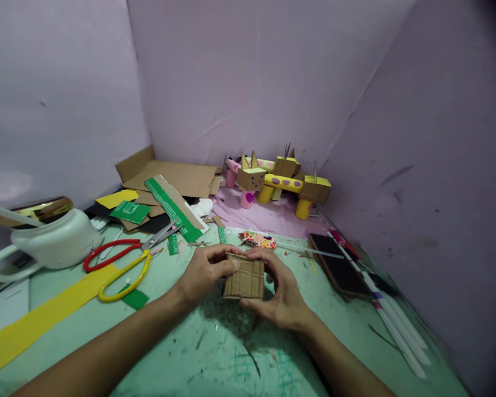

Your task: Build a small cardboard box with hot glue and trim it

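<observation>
A small brown cardboard box (244, 280) with a ridged face is held up above the middle of the table between both hands. My left hand (206, 271) grips its left side, the thumb lying on the ridged face and the fingers along the top edge. My right hand (283, 292) curls round the right side, thumb at the bottom edge and fingers at the top. What lies behind the box is hidden. To the left, a pair of scissors (151, 241) with one red and one yellow handle lies spread on the table, apart from my hands.
Cardboard animal figures (283, 183) stand at the back. Cardboard sheets (177, 175) and a green strip (171, 207) lie back left. A white teapot-like vessel (60, 242) and a yellow paper strip (49, 320) are at left. A dark phone-like slab (341, 270) and white sticks (400, 331) lie right.
</observation>
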A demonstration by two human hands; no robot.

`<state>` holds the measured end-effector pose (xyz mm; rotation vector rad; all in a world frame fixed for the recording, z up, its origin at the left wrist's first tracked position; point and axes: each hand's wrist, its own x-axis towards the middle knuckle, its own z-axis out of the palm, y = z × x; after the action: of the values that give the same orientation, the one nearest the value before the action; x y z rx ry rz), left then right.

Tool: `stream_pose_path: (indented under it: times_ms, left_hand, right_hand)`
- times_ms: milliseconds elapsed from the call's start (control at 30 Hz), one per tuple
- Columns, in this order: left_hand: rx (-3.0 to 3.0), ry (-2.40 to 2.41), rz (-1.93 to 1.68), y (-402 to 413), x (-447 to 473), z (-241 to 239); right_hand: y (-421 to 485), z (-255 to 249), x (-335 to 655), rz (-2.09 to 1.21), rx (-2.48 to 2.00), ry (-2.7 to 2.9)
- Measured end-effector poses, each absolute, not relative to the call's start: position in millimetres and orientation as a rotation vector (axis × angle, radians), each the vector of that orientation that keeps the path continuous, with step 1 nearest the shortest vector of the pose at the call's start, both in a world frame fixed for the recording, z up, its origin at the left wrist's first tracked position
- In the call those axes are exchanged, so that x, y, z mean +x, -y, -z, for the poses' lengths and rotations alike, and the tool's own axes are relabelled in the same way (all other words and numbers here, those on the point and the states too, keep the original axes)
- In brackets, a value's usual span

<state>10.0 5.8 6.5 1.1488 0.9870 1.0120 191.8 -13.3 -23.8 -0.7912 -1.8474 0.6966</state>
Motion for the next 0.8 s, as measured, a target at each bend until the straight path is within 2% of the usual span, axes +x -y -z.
stream_pose_path:
  times_ms: [333,467,600,800]
  left_hand:
    - [1.079,-1.031,-1.033,-3.2,5.0,-9.4]
    - [1.083,-1.126,-1.118,-8.5,-2.1,-8.5]
    - [1.067,-1.170,-1.176,-13.1,-7.7,-9.2]
    - [1.160,-1.249,-1.229,-15.7,-13.4,-9.7]
  right_hand:
    - [13.5,18.3,196.1,-0.744,-0.834,1.873]
    - [-0.3,7.4,209.8,-0.495,-1.433,1.558]
    - [-26.4,-3.4,209.2,-0.345,-2.112,1.721]
    - [-45.1,-6.4,194.5,-0.342,-2.267,1.725]
